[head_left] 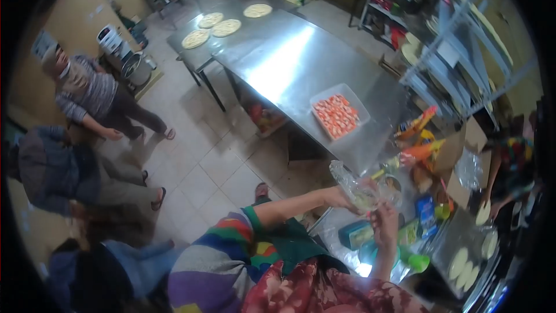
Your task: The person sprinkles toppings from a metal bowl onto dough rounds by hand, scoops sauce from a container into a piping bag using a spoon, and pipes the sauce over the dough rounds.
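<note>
Both of my hands are raised over the cluttered counter at the lower right, around a clear plastic bag point(352, 184). My left hand point(343, 198) is closed on the bag from its near side. Fingers of my right hand point(384, 219) are pinched together at the bag's lower right edge. Something pale green shows through the plastic, too blurred to name. Below my hands on the counter point(333, 223) are a teal container point(356, 233), a blue packet point(425, 214) and a bright green object point(418, 262).
A long steel table point(278, 64) holds a white tub point(360, 104) of red and white pieces and several round flat doughs point(226, 28). People stand at the left, and a co-worker's hand is at the far right beside a tray point(452, 243) of dough pieces. Shelves point(399, 14) stand behind.
</note>
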Motion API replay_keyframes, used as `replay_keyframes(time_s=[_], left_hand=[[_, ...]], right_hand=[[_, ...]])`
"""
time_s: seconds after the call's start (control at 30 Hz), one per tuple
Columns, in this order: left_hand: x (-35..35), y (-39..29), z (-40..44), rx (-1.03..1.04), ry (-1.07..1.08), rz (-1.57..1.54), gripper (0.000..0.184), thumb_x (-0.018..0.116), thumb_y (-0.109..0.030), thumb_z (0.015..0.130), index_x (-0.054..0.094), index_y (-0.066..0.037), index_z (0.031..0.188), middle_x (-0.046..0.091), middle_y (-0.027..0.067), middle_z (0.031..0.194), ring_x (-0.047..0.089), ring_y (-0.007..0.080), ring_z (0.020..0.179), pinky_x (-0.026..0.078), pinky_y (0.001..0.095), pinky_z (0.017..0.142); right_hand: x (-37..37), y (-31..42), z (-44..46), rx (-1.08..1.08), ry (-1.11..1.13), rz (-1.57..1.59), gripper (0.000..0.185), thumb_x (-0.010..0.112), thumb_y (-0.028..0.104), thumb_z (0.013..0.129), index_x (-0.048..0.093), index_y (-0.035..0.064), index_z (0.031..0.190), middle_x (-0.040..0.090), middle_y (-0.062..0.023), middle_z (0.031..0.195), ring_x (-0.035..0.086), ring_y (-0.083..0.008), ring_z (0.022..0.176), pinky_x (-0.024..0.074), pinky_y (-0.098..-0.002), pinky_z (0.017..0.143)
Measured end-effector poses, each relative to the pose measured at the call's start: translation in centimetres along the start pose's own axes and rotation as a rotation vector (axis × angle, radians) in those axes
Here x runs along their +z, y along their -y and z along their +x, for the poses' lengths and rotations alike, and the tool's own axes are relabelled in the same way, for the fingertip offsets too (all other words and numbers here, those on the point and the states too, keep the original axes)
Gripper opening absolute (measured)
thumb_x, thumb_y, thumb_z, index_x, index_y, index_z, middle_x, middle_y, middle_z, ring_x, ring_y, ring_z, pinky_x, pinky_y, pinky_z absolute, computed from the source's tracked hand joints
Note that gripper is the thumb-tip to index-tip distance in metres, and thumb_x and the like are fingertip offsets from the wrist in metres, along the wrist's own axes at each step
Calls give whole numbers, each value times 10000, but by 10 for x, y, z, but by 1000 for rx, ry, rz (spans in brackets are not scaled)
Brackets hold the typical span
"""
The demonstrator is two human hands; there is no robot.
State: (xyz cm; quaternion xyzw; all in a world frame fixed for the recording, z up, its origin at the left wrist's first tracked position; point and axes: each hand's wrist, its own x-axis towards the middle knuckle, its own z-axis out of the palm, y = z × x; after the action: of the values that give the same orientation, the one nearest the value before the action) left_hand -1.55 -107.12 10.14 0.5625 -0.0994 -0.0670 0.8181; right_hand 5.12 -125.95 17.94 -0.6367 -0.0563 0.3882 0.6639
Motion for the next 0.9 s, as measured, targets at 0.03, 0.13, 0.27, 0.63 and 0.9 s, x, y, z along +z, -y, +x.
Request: replay_keyframes(time_s=[0.03, 0.13, 0.27, 0.63, 0.9], left_hand=[[-6, -2, -7, 23, 5, 74, 841, 800, -211, 741, 327, -99, 1428, 447, 84, 1372, 403, 166, 1266, 345, 329, 1045], [-39, 3, -45, 296, -61, 265, 638, 742, -221, 789, 443, -105, 1341, 535, 71, 1276, 480, 193, 1205, 272, 410, 1094], [-70, -61, -117, 286, -336, 832, 390, 629, -142, 853, 524, -54, 1219, 573, 122, 1121, 552, 242, 1040, 378, 402, 911], [-236, -205, -299, 469, -648, 1260, 341, 531, -38, 853, 522, -15, 1193, 610, 111, 948, 560, 304, 907, 410, 432, 866], [-348, -298, -362, 495, -765, 605, 182, 496, -174, 978, 536, -1, 939, 571, 70, 824, 580, 158, 750, 488, 308, 691]], right_hand=[[15, -4, 1, 20, -19, 20, 135, 589, 194, 927, 599, 62, 957, 561, 11, 670, 485, -42, 510, 335, -162, 415], [64, -13, 11, 42, 53, -7, 109, 601, 155, 915, 603, 49, 939, 557, 2, 644, 479, -49, 490, 334, -174, 403], [156, -8, 28, -59, 127, -36, 117, 614, 135, 906, 617, 32, 962, 558, 16, 671, 467, -32, 512, 331, -173, 430], [422, 23, 93, -196, 398, -140, 158, 568, 151, 939, 628, 49, 1045, 510, 64, 715, 381, 7, 549, 288, -155, 472], [505, -3, 167, -125, 474, -356, 163, 551, 170, 950, 650, 63, 1023, 550, 47, 725, 441, -12, 560, 339, -177, 492]])
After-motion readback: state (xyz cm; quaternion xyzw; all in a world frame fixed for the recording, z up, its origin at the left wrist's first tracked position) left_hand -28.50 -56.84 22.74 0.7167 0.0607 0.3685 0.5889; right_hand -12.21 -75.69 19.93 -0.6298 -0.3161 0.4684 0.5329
